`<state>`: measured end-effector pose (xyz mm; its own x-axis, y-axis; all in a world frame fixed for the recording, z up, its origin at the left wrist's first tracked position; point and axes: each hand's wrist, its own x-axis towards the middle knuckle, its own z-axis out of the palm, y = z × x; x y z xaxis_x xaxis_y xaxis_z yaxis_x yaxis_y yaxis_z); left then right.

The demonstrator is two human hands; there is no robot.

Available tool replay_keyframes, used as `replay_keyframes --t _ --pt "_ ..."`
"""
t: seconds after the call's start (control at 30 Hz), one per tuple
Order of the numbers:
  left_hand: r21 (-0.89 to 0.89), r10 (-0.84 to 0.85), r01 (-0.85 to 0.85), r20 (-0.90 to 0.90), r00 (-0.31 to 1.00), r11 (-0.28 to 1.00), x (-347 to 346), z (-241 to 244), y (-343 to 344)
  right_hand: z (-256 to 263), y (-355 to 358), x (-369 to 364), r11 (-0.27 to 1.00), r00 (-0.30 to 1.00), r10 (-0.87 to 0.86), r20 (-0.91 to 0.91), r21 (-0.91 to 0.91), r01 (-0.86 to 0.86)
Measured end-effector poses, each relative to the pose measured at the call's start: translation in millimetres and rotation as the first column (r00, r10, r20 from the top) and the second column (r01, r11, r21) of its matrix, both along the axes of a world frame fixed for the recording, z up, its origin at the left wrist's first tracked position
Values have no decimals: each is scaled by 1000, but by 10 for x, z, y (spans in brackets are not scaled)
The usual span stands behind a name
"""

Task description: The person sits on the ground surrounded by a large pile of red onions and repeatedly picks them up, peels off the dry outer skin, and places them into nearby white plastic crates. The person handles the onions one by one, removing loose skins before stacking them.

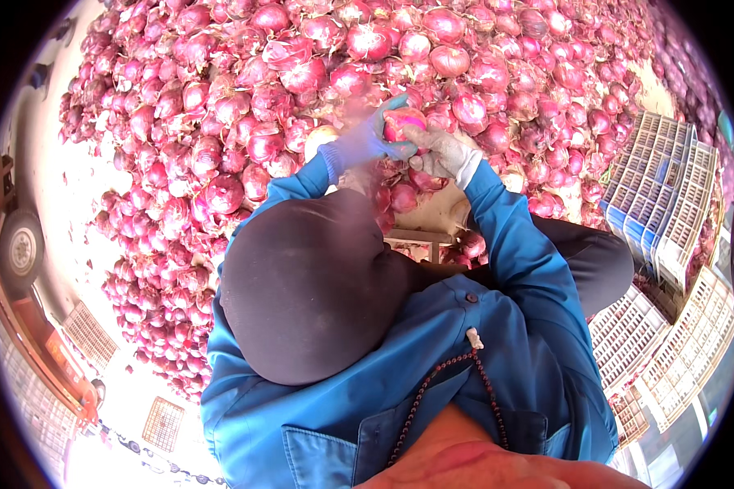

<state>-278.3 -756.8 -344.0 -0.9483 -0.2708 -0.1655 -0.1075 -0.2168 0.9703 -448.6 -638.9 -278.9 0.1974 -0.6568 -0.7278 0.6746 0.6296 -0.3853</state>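
Note:
My left hand (370,136), in a blue glove, has its fingers curved around a red onion (402,124). From the other side, my right hand (443,153), in a pale dirty glove, presses its fingers against the same onion. The right palm is turned away, so whether it also holds a small tool is hidden. Both hands are in front of my bent knees, over a broad heap of red onions (268,143). A peeled-looking pale onion (321,140) lies beside my left wrist.
Stacked plastic crates (660,183) stand at the right, with more crates (688,348) below them. A wooden frame (419,235) is between my legs. At the far left is a vehicle wheel (21,250); another crate (164,423) lies on the ground at lower left.

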Motion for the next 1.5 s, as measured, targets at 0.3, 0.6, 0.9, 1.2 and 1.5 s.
replay_keyframes --t 0.3,0.6,0.9,1.2,1.5 --pt "354 83 -202 325 942 913 314 88 -13 -903 -14 32 816 680 400 -615 -100 -570" --pt "4 16 -19 399 917 1000 261 -110 168 -641 -346 -55 383 -166 508 -845 394 -835" --pt "-204 286 -232 296 911 951 417 -523 303 -1095 -239 127 713 116 435 -893 263 -650" --pt "267 413 -436 140 900 860 475 -182 367 -917 -421 63 732 -39 424 -905 368 -574" --pt "-454 364 -320 11 931 831 453 -59 236 -1178 -389 -643 964 578 236 -781 112 -241"
